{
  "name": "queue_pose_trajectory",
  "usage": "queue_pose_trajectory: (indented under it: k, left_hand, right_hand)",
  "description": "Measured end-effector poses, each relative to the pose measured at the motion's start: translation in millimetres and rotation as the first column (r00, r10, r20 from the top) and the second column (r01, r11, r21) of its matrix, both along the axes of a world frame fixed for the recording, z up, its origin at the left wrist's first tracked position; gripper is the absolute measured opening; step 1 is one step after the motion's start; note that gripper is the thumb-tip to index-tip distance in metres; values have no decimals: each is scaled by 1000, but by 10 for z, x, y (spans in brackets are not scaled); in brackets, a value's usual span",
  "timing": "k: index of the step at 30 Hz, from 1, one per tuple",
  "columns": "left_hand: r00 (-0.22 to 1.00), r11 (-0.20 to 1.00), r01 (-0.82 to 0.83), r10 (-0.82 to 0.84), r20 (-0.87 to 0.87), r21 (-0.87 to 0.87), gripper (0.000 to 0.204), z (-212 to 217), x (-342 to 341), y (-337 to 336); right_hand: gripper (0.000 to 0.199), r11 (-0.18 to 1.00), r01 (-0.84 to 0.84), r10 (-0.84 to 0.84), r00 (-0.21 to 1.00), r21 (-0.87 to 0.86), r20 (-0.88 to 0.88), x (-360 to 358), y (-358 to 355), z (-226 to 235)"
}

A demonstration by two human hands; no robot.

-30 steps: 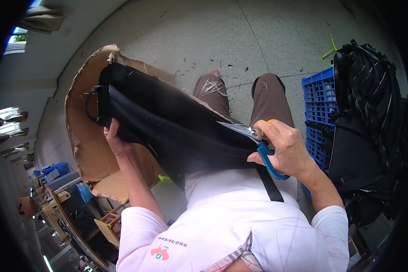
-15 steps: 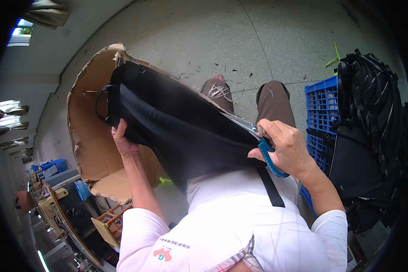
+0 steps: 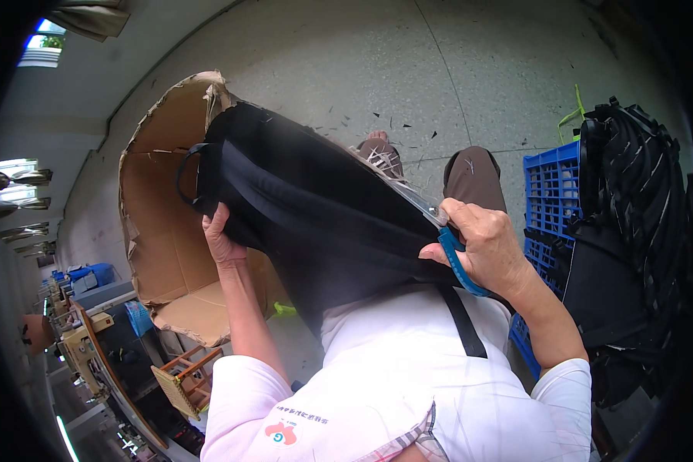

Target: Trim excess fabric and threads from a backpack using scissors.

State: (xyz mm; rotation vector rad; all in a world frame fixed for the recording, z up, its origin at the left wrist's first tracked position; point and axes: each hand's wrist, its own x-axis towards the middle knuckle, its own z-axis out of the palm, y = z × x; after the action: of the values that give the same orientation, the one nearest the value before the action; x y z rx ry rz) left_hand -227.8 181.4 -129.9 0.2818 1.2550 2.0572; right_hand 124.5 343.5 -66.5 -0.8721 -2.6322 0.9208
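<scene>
A large piece of black fabric (image 3: 308, 204), perhaps a bag panel, lies across my lap and over the edge of a cardboard box. My left hand (image 3: 225, 240) is closed on its left edge, thumb on top, beside a black loop strap (image 3: 185, 173). In my right hand (image 3: 481, 242) is a pair of scissors with blue handles (image 3: 460, 266). Their metal blades point up and left along the fabric's far edge; whether they are apart is unclear. A black strap (image 3: 463, 323) runs from the fabric over my white shirt.
The torn-edged cardboard box (image 3: 162, 208) stands at left. A blue plastic crate (image 3: 550, 185) at right is beside a pile of black bag-like pieces (image 3: 631, 200). Thread scraps lie on my knee and the floor (image 3: 346, 69). A small wooden stool (image 3: 186, 381) stands lower left.
The whole view has shifted slightly, with the box and floor sitting a little farther right. Both hands keep their hold on the fabric and scissors, with only small movement.
</scene>
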Motion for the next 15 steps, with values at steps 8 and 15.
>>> queue_pose_trajectory:
  k: [8,15]
  left_hand:
    - [999,999,38,-39,30,31,39,-20,-9,-17]
    - [999,999,16,-17,45,30,40,-59,42,-37]
  right_hand:
    - [68,999,-26,27,1000,33,-14,-187,145,67]
    - [65,998,-26,27,999,-50,24,-231,134,17]
